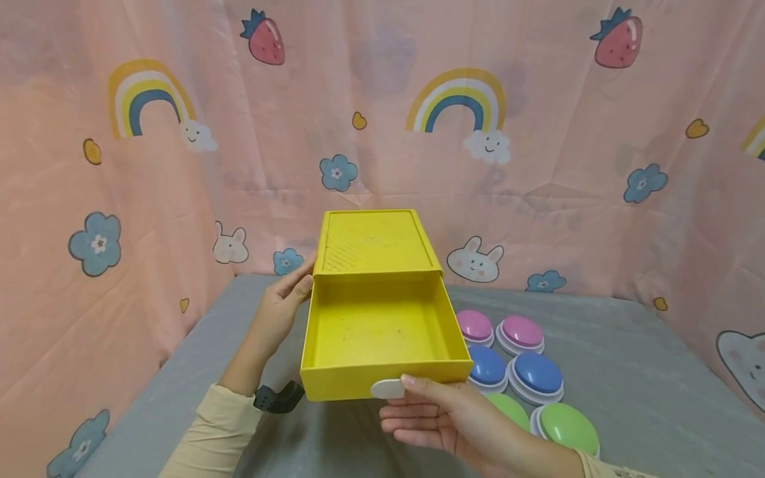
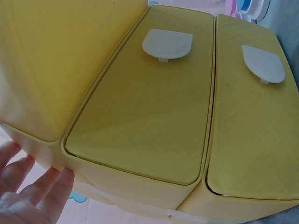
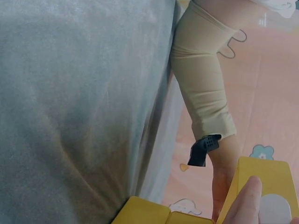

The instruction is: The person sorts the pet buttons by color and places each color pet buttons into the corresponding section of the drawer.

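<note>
A yellow drawer cabinet [image 1: 376,242] stands on the grey cloth, its top drawer [image 1: 382,325] pulled out so that the yellow bottom shows. At the drawer's front edge, my right hand [image 1: 454,418] pinches the white handle [image 1: 387,389] with the thumb on top; the same handle [image 3: 274,210] appears in the right wrist view. My left hand [image 1: 279,312] rests against the cabinet's left side. Its extended fingers [image 2: 58,193] touch the side wall in the left wrist view. Below, two closed drawers, a middle one [image 2: 140,102] and a lower one [image 2: 252,126], have white handles.
Several domed buttons stand right of the cabinet on the grey cloth [image 1: 645,372], including a pink button [image 1: 522,330], a blue button [image 1: 538,373] and a green button [image 1: 568,428]. A pink printed curtain [image 1: 382,159] hangs behind and at both sides.
</note>
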{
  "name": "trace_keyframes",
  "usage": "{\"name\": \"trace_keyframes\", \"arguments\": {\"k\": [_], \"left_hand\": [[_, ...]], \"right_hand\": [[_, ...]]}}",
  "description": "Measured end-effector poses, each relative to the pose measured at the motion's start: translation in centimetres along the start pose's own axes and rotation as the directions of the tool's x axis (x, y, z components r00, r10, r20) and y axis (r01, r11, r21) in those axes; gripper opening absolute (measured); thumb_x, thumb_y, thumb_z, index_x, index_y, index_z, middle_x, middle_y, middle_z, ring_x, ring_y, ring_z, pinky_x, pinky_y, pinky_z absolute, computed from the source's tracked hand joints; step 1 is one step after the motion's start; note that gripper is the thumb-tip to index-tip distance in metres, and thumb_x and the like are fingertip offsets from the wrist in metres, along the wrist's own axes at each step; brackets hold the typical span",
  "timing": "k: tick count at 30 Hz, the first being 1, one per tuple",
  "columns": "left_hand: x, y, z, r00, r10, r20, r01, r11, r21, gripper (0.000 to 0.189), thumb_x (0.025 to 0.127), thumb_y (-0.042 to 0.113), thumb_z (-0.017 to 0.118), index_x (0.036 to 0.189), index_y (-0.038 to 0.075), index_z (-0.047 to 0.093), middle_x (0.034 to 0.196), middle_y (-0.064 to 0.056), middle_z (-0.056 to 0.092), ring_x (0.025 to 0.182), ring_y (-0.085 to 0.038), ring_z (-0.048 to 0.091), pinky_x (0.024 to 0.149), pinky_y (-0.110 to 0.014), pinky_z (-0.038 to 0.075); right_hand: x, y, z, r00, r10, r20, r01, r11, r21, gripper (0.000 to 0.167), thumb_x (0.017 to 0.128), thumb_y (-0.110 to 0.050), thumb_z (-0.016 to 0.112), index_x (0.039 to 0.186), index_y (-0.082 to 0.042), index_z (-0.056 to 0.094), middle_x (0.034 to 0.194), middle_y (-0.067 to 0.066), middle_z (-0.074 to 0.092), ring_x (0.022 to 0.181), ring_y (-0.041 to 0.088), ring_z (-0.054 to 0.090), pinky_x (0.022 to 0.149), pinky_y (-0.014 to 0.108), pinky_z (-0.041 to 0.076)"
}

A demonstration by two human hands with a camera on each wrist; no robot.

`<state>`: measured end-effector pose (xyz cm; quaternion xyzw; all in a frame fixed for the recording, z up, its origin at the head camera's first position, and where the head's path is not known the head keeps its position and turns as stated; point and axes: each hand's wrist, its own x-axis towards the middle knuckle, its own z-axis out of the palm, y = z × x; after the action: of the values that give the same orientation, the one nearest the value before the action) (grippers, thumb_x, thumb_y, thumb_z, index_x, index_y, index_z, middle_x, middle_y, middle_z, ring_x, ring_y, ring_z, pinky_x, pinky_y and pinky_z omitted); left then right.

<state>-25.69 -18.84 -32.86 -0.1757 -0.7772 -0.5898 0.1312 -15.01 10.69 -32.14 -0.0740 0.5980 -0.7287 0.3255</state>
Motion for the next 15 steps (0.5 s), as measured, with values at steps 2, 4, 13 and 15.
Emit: {"name": "trace_keyframes", "arguments": {"k": [2,4,13,15], "left_hand": [[0.0,0.1,0.0,1.000,-0.003,0.002,0.003,1.000,-0.003,0.050,0.106,0.035,0.046,0.154,0.023,0.039,0.158,0.001,0.040,0.145,-0.022,0.041,0.112,-0.040,0.046],[0.0,0.1,0.0,1.000,-0.004,0.003,0.004,1.000,-0.005,0.050,0.106,0.036,0.047,0.154,0.024,0.039,0.158,0.002,0.040,0.145,-0.021,0.042,0.112,-0.039,0.046],[0.1,-0.1,-0.1,1.000,-0.004,0.003,0.004,1.000,-0.009,0.050,0.106,0.035,0.047,0.154,0.023,0.039,0.160,0.001,0.038,0.147,-0.021,0.039,0.111,-0.036,0.046],[0.1,-0.1,-0.1,1.000,-0.002,0.003,0.002,1.000,-0.009,0.050,0.106,0.034,0.046,0.154,0.022,0.039,0.160,0.001,0.037,0.147,-0.022,0.038,0.111,-0.036,0.046]], "right_hand": [[-0.1,0.0,0.0,1.000,0.005,-0.003,-0.005,1.000,0.002,0.047,0.101,-0.039,0.056,0.125,0.002,0.059,0.108,0.011,0.076,0.097,0.020,0.075,0.091,0.035,0.060],[-0.1,0.0,0.1,1.000,0.007,-0.002,-0.007,1.000,0.002,0.048,0.101,-0.039,0.056,0.126,0.002,0.058,0.109,0.012,0.075,0.098,0.021,0.075,0.091,0.035,0.060],[-0.4,0.5,-0.6,0.996,0.087,0.032,-0.083,0.990,-0.115,0.045,0.099,-0.033,0.061,0.126,0.003,0.062,0.119,0.014,0.072,0.110,0.025,0.071,0.100,0.041,0.056],[-0.5,0.7,-1.0,0.995,0.087,0.042,-0.080,0.985,-0.150,0.043,0.098,-0.032,0.063,0.125,0.002,0.064,0.121,0.013,0.072,0.112,0.025,0.070,0.101,0.041,0.055]]}}
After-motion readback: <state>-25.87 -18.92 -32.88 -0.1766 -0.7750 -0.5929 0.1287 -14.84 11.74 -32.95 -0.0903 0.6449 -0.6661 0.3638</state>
